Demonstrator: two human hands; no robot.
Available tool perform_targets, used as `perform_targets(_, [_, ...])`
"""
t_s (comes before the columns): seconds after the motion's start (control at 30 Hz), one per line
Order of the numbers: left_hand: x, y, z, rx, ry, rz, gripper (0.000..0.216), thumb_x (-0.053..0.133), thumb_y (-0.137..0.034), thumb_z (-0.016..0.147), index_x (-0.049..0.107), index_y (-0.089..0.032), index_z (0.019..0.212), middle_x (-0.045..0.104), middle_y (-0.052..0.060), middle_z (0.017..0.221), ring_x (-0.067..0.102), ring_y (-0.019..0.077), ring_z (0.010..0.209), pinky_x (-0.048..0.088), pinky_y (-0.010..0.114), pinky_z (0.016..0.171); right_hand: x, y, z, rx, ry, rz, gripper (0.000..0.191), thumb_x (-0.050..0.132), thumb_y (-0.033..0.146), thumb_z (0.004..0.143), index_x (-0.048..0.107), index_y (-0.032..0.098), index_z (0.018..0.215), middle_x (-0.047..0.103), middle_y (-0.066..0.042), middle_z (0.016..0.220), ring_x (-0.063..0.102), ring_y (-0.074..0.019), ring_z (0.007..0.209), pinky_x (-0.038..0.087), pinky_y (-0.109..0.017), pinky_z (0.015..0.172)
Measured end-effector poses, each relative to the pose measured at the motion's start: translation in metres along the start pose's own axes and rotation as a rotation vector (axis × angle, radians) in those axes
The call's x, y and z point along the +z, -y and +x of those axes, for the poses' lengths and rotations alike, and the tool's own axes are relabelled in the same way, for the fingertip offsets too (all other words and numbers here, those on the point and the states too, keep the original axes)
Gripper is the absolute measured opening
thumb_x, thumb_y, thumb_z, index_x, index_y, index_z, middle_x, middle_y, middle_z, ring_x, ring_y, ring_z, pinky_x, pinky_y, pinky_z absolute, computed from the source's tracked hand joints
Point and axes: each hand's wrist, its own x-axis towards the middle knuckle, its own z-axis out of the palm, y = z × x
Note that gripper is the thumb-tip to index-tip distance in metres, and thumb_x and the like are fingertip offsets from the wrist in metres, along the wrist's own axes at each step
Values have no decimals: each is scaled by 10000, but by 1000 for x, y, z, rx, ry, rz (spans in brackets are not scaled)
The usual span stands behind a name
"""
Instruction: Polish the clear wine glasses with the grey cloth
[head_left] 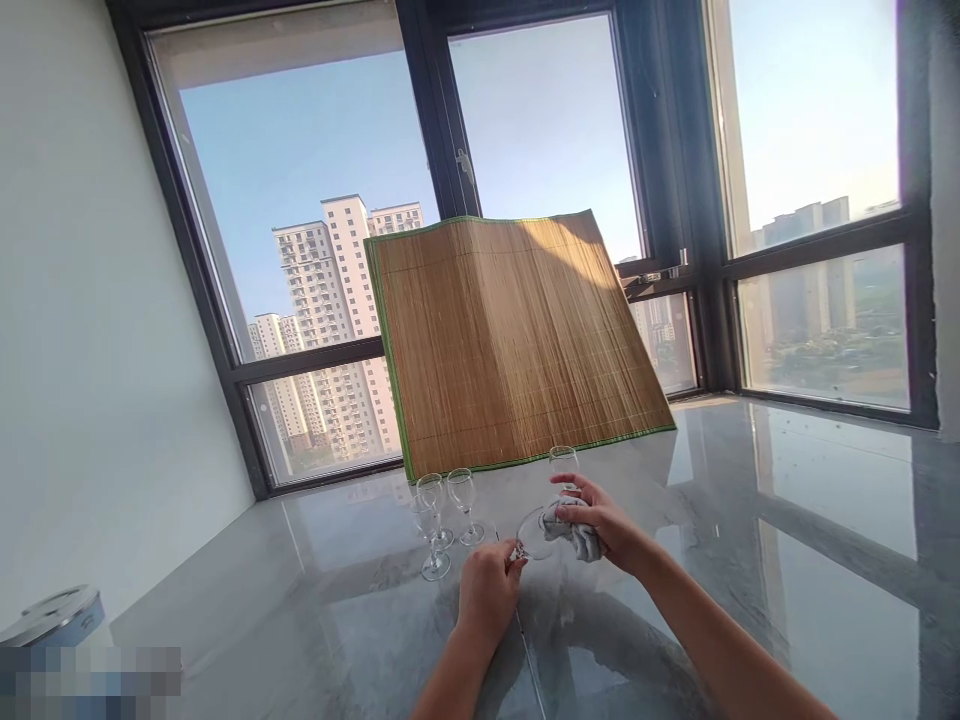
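Note:
A clear stemmed glass (553, 490) is held tilted above the glossy grey table (787, 560). My left hand (487, 590) pinches the edge of its round foot with closed fingers. My right hand (604, 525) wraps a small grey cloth (574, 532) around the stem and lower bowl. Three more empty stemmed glasses (444, 512) stand upright just left of my hands, close together. None of them touches my hands.
A bamboo mat (510, 340) with green edging leans against the window frame behind the glasses. A round metal lid or tin (56, 612) sits at the table's near left edge. A white wall runs along the left; large windows (817, 200) face high-rise buildings.

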Motion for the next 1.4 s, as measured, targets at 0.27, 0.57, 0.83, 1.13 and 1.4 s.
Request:
perform_targets(0.27, [0,-1,0,-4,-71,191,203,556,-143,840,736,-232,808,721,37,816,621,228,884,365,330,827,14,-6,3,-265,-146,-347,438,681,357,719,508,240,1105,591,16,798,549,-147,650,424,-264,611])
perform_targets(0.57, [3,-2,0,58,-120,62,250,563,-140,825,763,-274,892,711,22,802,589,220,891,372,336,850,1,-25,13,-355,-166,-780,372,535,170,706,517,219,1074,638,4,769,567,-168,677,398,-292,679])
perform_targets(0.83, [6,3,5,-73,-173,-174,226,532,-287,903,728,-206,981,704,43,816,627,212,815,424,309,784,7,-27,13,-274,-152,-640,413,535,169,661,483,216,1068,619,31,709,555,-157,627,406,-301,657])
perform_targets(1.13, [12,5,7,-25,-167,-204,219,541,-294,888,726,-213,974,708,40,819,634,207,819,444,306,789,11,-28,13,-236,-108,-528,501,570,203,684,431,215,1165,608,38,712,536,-142,597,404,-287,612])
perform_targets(1.4, [9,3,5,-18,-161,-208,215,527,-300,897,716,-205,935,696,37,823,629,196,804,435,283,754,13,-23,9,-207,-91,-504,500,579,226,710,423,206,1185,578,35,731,509,-132,585,383,-278,587])
